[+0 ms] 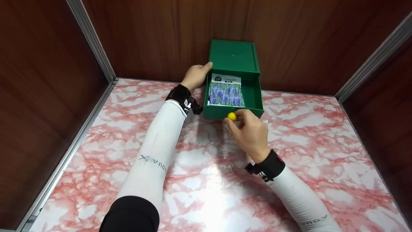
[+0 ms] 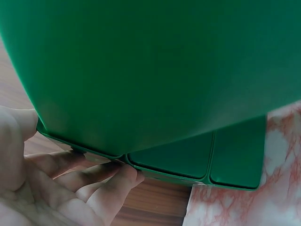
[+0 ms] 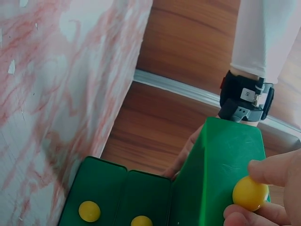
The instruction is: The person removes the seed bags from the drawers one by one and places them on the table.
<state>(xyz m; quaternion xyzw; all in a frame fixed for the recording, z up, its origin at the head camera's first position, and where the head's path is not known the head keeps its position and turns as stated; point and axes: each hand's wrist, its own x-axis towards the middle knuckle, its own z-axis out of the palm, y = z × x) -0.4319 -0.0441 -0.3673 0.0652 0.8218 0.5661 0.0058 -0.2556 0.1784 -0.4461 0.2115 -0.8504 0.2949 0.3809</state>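
Observation:
A green drawer unit [image 1: 233, 56] stands against the back wall, its top drawer [image 1: 252, 93] pulled out toward me. Inside, on the drawer's left, lies a flat packet [image 1: 226, 91] printed with purple flowers. My right hand [image 1: 252, 132] pinches the round yellow knob [image 1: 231, 116] on the drawer front between thumb and fingers. At the unit's left side, my left hand [image 1: 195, 76] grips the frame, thumb at the top front corner. The left wrist view has its fingers [image 2: 113, 188] along the side, below the extended drawer.
Lower closed drawers [image 2: 174, 155] sit under the pulled-out one, with yellow knobs [image 3: 89, 211] showing in the right wrist view. The table [image 1: 199, 180] has a red and white marbled top. Brown wood-grain panels [image 1: 154, 38] with metal edge strips [image 1: 93, 42] enclose it.

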